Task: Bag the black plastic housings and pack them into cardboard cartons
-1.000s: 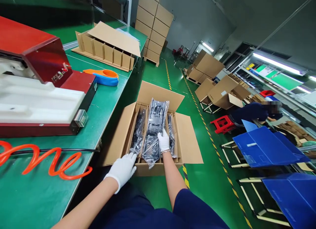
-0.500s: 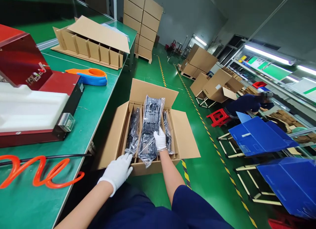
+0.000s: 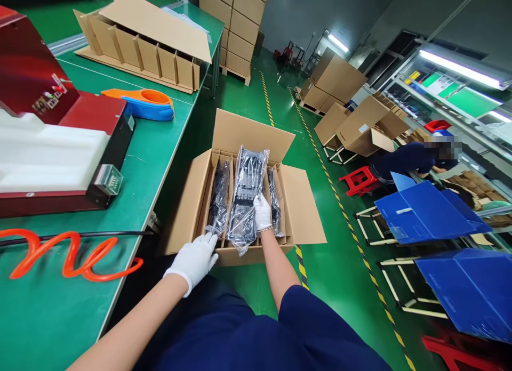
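Note:
An open cardboard box [image 3: 303, 203] with upright dividers stands on the floor side of the bench, its flaps folded out. Across its middle lies a black plastic part in a clear bag [image 3: 247, 184]. My right hand [image 3: 262, 212], in a white glove, grips the right edge of that bagged part, fingers closed. My left hand [image 3: 192, 260], also gloved, rests at the near left edge of the box with its fingers stretched out, by the bottom end of another bagged black part [image 3: 219, 198]. A third bagged part [image 3: 275, 200] sits in a slot on the right.
On the left, a green bench [image 3: 52, 317] carries a red machine [image 3: 100, 112], an orange coiled hose [image 3: 76, 253], tape rolls [image 3: 152, 104] and cardboard dividers [image 3: 140, 54]. At right are blue bins [image 3: 432, 208], a red stool [image 3: 358, 180] and a seated person [image 3: 404, 159].
The view has shifted slightly, so the box and bench appear higher in the picture. Both hands keep nearly the same places on the box and the bagged part.

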Motion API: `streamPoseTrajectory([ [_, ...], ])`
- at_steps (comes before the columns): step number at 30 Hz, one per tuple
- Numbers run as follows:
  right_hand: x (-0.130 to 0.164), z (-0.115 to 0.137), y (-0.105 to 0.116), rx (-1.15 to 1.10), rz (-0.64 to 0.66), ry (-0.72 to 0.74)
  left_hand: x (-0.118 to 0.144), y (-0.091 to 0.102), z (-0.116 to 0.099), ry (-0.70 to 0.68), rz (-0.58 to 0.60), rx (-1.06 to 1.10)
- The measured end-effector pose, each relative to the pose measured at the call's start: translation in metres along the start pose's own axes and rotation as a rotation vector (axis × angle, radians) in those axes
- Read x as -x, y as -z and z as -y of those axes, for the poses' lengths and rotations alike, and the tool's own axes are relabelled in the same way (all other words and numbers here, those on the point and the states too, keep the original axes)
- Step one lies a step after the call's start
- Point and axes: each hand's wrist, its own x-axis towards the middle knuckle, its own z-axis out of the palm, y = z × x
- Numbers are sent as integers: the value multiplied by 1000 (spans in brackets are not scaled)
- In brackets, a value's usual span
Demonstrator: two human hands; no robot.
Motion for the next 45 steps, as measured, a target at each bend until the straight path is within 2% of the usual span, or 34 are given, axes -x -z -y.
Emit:
streamPoseTrajectory([
  [7,-1,-8,2,9,-12,-31,-2,0,0,-8,-6,4],
  [17,0,3,1,130,30,-16,1,0,1,-12,-10,12],
  [22,-5,12,-3,333,78,-38,2,4,-1,-11,7,7],
  [28,-26,38,-5,754,151,-118,1,3,0,-7,18,10],
  [34,-41,70,-31,1085,245,-108,2,5,3,-16,25,30],
  [37,-39,75,-40,1178,260,-110,2,7,5,-22,30,39],
  [45,-41,82,-43,1271,285,-85,1,6,11,-35,32,66],
])
